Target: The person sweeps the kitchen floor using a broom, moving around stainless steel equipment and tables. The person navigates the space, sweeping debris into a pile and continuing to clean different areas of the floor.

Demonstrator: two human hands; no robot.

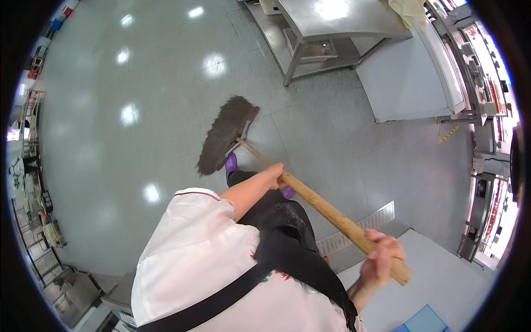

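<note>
A wide floor mop with a dark, shaggy head (227, 135) lies spread on the grey floor ahead of me. Its wooden handle (326, 207) runs from a bracket on the head back toward my lower right. Closed around the handle's middle is my left hand (272, 176), the arm stretched forward. My right hand (383, 257) wraps the handle close to its top end. One of my purple shoes (231, 163) stands right beside the mop head; the other (288, 192) shows partly under the handle.
A steel table (345, 25) with a lower shelf holding a plastic tub stands ahead right, next to a white cabinet (406, 83). A perforated drain cover (359, 228) crosses the floor at my right. Near it is a white surface (426, 265). Racks (33, 138) line the far left.
</note>
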